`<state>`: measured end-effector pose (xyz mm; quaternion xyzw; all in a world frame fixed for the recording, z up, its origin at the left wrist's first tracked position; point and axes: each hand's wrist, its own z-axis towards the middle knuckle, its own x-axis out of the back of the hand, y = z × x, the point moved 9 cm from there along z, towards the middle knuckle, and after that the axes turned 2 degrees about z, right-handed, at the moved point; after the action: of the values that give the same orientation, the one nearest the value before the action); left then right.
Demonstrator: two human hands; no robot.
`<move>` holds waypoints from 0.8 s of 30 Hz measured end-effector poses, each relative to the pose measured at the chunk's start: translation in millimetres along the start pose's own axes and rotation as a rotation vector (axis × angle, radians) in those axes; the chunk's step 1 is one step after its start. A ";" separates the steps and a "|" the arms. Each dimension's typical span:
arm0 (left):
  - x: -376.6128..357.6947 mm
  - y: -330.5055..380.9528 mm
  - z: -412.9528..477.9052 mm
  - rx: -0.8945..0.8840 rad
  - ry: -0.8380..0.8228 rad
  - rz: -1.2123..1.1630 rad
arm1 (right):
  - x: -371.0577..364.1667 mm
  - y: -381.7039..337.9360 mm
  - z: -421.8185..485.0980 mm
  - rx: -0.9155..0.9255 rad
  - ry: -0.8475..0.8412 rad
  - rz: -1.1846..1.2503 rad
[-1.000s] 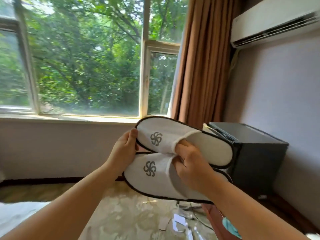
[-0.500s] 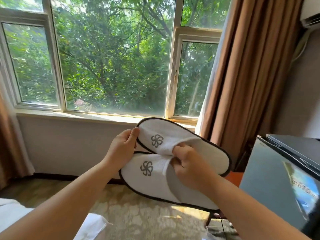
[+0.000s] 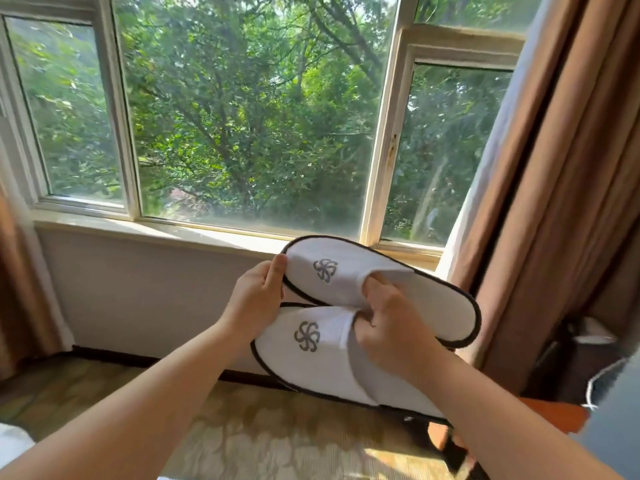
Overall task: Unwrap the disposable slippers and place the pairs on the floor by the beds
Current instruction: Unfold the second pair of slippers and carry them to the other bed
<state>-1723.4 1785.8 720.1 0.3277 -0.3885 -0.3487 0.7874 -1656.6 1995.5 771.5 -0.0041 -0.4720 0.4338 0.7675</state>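
While both bare forearms reach up from the bottom edge, the two hands hold a pair of white slippers in the air in front of the window. Nearest lies a patterned yellow-brown carpet (image 3: 284,441), sunlit in patches, with a corner of white fabric at the lower left. The lower slipper (image 3: 311,355) has dark piping and a grey pinwheel logo on its toe band; the right hand (image 3: 388,334) is closed on it, fingers (image 3: 374,296) tucked in under the openings of both toe bands. The left hand (image 3: 256,299) grips the toe end, thumb pressed on the rim of the upper slipper (image 3: 381,285), palm against the edge of the lower one. The two slippers overlap, upper partly over lower, toes to the left and heels slanting down to the right. Both are bare of any wrapper. At the right, something orange (image 3: 554,415) and a blurred grey edge show low down. Beyond stand a pale wall with a dark skirting, the sill, a brown curtain (image 3: 568,188), and the white-framed window (image 3: 384,161) with green trees outside
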 end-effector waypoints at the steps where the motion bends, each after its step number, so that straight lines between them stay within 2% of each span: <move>1: -0.8 -8.6 10.7 0.007 0.009 0.012 | -9.5 7.0 12.2 0.014 -0.023 0.013; 8: 0.5 -64.7 92.3 0.034 0.107 0.100 | -78.7 65.1 107.1 0.155 -0.200 0.095; 15: 8.4 -119.7 159.0 0.119 0.231 0.181 | -134.0 109.1 208.2 0.353 -0.391 0.047; 19: 21.4 -147.2 179.2 0.208 0.321 0.227 | -166.8 116.1 258.9 0.442 -0.341 0.098; 21: 32.3 -147.3 187.3 0.158 0.414 0.352 | -191.0 122.5 281.5 0.430 -0.292 0.107; 24: 44.8 -123.3 201.9 -0.055 0.569 0.522 | -235.3 126.8 313.6 0.417 -0.263 0.139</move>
<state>-1909.0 1633.4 737.8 0.2801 -0.2154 -0.0423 0.9346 -2010.7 1790.5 723.1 0.1785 -0.4667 0.5702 0.6521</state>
